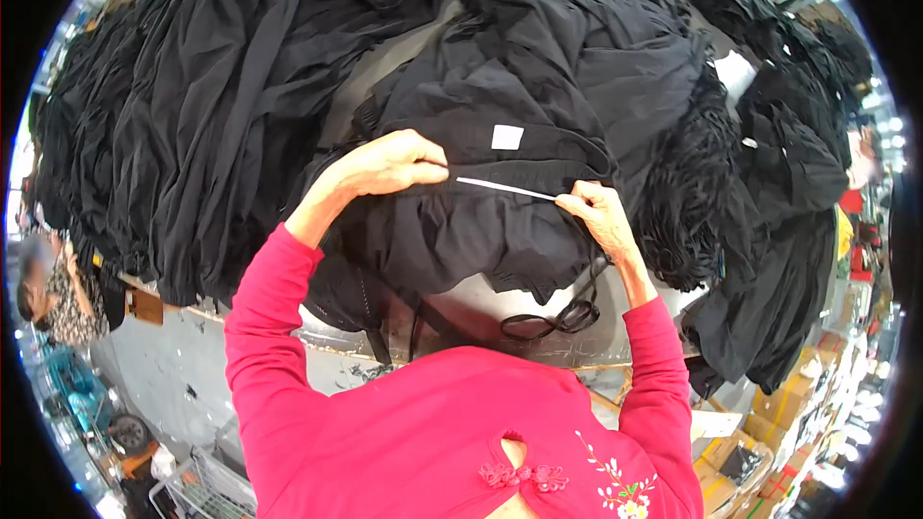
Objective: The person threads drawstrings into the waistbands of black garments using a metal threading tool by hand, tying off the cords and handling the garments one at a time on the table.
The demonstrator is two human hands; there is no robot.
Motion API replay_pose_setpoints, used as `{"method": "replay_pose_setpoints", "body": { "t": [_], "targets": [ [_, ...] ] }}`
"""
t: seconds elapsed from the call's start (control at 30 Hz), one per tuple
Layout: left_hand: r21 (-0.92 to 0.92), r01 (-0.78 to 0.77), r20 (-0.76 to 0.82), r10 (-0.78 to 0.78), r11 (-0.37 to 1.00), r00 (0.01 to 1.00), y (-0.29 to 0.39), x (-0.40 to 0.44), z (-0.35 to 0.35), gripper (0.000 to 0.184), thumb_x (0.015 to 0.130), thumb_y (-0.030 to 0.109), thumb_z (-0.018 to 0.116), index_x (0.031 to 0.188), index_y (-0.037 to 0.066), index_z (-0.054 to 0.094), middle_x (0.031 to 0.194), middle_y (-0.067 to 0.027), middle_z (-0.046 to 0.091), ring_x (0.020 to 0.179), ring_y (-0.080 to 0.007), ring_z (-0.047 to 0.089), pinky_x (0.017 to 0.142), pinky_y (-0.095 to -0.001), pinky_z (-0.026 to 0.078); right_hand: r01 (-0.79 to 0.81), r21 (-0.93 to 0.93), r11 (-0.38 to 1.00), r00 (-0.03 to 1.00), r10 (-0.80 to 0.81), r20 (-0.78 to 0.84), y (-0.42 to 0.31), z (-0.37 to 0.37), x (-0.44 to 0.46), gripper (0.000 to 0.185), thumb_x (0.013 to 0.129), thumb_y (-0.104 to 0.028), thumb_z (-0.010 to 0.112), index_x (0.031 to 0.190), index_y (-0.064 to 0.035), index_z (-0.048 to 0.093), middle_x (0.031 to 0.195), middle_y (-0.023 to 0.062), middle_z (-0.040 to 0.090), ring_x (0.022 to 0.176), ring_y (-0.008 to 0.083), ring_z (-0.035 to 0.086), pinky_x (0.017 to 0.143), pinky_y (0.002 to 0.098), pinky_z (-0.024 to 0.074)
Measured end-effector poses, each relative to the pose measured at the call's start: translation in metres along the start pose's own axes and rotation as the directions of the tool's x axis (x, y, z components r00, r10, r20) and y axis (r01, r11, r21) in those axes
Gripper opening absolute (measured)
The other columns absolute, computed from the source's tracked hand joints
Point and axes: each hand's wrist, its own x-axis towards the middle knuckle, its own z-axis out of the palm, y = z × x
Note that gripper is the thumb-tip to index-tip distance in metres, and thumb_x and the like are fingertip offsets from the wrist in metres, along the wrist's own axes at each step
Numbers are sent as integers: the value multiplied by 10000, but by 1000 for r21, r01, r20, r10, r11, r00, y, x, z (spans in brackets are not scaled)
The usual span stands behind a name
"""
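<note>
A black garment (pixel 461 231) with a gathered waistband and a white label (pixel 507 137) lies in front of me. My right hand (pixel 598 214) pinches one end of a thin, straight white strip (pixel 507 188) stretched above the waistband. My left hand (pixel 399 161) is closed at the waistband's left side, its fingertips just short of the strip's other end. What its fingers hold cannot be made out. A looped black cord (pixel 553 322) hangs down near my right wrist onto the table.
Heaped black garments (pixel 202 106) cover the left and back of the metal table (pixel 461 312). More black clothing (pixel 769 163) hangs over the right edge. Cardboard boxes (pixel 784 408) are stacked on the floor at right. Another person (pixel 72 298) is at far left, near a wire cart (pixel 207 485).
</note>
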Motion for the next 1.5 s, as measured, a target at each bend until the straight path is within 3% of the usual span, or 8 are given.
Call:
{"method": "replay_pose_setpoints", "body": {
  "t": [0.27,0.33,0.47,0.5,0.73,1.0,1.23,1.5],
  "targets": [
    [90,-458,67,454,884,889,96,43,76,136,749,119,551,789,-2,598,726,-153,587,676,-315,579,597,-360,453,-45,-277,960,952,-43,-302,-95,-12,-101,379,670,-112,747,964,-44,518,559,-13,390,508,55,373,474,212,374],
    [-120,-604,56,613,788,788,120,58,122,128,718,66,541,828,12,580,701,-134,568,673,-325,563,589,-357,452,-107,-246,963,929,9,-369,-102,6,-119,404,702,-194,721,1020,-50,519,767,107,559,640,246,556,594,333,460],
    [343,-791,181,791,507,585,143,73,133,158,696,164,629,764,45,551,691,-121,542,643,-293,565,559,-369,443,-138,-465,875,908,-76,-412,-107,-27,-165,249,715,-112,713,881,2,566,698,86,575,573,134,548,532,257,442],
    [394,-637,164,631,663,758,159,63,114,230,702,246,660,740,54,539,680,-120,548,646,-279,574,543,-369,435,-194,-438,878,868,-55,-494,-110,-37,-182,247,705,-119,721,860,3,572,672,81,560,549,136,532,519,256,434],
    [234,-753,81,760,615,645,177,87,168,209,588,151,694,714,21,590,623,-140,580,599,-322,582,524,-398,453,45,-766,641,796,-486,-361,-138,-40,-185,759,559,-363,799,1165,-43,473,1099,136,452,1096,329,417,900,390,349],
    [171,-657,590,458,735,665,188,78,120,216,822,208,529,900,15,590,719,-202,581,683,-356,576,604,-405,435,81,-590,804,876,-340,-343,-95,-52,-214,407,732,-260,674,1043,-64,499,842,82,517,732,240,517,669,324,380],
    [59,-607,245,578,792,778,189,51,152,124,773,106,604,772,-12,566,612,-183,513,510,-248,517,509,-328,401,264,-764,589,755,-619,-217,-102,-35,-199,581,636,-330,720,1074,-17,500,932,94,505,902,270,499,817,388,388],
    [186,-393,-141,420,901,896,187,22,132,209,803,76,536,653,-38,447,544,-85,398,525,-63,352,459,-265,317,-25,-960,278,932,-342,-123,-118,-121,-203,436,564,-484,688,742,-117,535,656,15,519,700,196,543,832,394,280]
  ]
}}
